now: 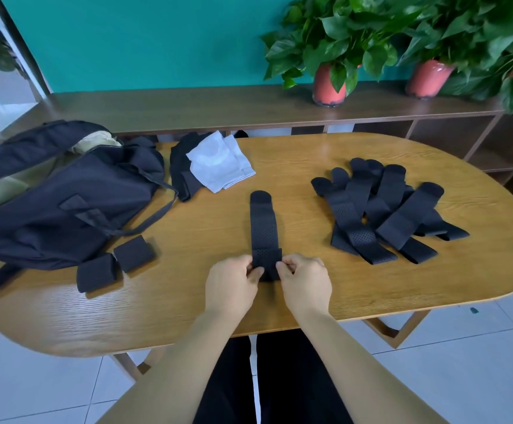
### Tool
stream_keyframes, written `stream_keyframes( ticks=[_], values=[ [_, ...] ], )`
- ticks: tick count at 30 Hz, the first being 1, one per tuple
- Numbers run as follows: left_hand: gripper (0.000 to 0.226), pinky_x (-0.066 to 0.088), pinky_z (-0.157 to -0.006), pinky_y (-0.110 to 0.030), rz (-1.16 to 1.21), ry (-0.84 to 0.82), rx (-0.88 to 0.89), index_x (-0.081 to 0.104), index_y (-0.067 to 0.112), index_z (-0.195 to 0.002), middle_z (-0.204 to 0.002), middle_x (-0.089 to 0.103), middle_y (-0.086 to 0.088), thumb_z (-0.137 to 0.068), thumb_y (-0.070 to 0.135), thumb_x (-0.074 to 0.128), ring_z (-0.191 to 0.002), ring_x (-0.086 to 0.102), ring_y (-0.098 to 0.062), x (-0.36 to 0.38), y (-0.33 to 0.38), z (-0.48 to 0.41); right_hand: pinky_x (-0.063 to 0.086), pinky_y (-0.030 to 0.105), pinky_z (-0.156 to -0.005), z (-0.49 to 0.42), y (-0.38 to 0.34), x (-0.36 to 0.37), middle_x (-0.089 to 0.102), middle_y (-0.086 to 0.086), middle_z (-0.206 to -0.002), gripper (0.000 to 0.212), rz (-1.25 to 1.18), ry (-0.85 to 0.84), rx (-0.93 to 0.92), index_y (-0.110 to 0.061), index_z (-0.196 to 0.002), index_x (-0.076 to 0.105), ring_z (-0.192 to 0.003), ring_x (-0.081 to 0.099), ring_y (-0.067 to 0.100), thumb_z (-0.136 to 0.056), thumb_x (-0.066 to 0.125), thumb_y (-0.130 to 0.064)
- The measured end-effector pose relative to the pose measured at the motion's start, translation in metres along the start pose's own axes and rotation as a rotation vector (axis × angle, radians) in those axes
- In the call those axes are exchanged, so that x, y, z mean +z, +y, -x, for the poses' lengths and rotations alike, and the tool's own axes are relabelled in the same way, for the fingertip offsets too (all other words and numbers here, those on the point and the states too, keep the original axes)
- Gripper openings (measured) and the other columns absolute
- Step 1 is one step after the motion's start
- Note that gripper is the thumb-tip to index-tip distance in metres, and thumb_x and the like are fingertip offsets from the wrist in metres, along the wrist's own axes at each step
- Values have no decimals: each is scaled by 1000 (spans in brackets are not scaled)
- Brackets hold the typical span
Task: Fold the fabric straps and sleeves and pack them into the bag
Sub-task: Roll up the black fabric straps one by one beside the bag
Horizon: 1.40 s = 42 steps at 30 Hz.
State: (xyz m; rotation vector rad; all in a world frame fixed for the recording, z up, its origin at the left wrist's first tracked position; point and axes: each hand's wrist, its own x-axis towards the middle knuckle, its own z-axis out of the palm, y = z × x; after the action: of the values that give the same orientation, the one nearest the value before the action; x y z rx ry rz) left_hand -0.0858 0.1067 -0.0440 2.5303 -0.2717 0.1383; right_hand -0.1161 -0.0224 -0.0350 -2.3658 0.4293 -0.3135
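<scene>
**Item in hand: one perforated strap, fold begun**

We pinch the strap's (262,228) doubled near end with left hand (232,281) and right hand (305,281), by the surface's (340,286) front edge. Its length lies flat, likely for even folding. Two folded straps (132,254) wait beside the bag (65,203), left edge. Unfolded pile (380,209) lies toward the right edge, sleeves (221,160) at the far edge.

Near end of perforated strap (262,228) hiding under left hand (230,286) and right hand (305,283), black bag (65,203) running off left edge, white sleeve (218,162) partly covering black sleeve (180,168), strap pile (356,215) burying lower pieces.
</scene>
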Motion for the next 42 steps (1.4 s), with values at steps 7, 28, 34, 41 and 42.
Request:
stream_keyframes(
  ticks=[7,28,34,41,42],
  values=[
    [32,45,-53,-29,-13,-83,-79,52,14,-69,-69,60,1,-86,37,68,-60,56,-16,-3,2,-11,46,29,-72,-6,-7,1,35,-13,-65,19,106,-20,57,-20,-100,69,-96,54,18,-92,55,-30],
    [52,19,-105,-26,-293,-265,445,49,26,-138,-143,45,13,-92,50,51,-132,33,-7,-17,-15,-21,50,35,-72,-10,21,11,60,2,-113,25,227,61,-408,-14,-103,71,-103,52,23,-80,61,-12],
    [40,40,-95,-27,-92,-245,431,61,21,-127,-123,64,6,-98,43,45,-117,53,-12,-24,-21,-14,41,30,-95,-6,32,0,64,-5,-118,39,127,-123,-512,-14,-113,69,-117,47,14,-77,54,-14],
    [17,55,-77,-36,185,-80,136,68,17,-106,-92,71,4,-92,25,62,-83,66,-11,-12,-14,-15,52,29,-83,-22,10,7,70,-4,-96,17,-278,-104,-40,-18,-106,69,-90,63,8,-90,62,-20],
    [11,55,-74,-37,186,-48,105,69,15,-98,-87,72,3,-91,20,62,-79,66,-12,-9,-13,-16,52,29,-77,-23,8,10,70,-4,-89,10,-265,-75,-28,-16,-96,69,-84,63,10,-90,62,-20]
  ],
)
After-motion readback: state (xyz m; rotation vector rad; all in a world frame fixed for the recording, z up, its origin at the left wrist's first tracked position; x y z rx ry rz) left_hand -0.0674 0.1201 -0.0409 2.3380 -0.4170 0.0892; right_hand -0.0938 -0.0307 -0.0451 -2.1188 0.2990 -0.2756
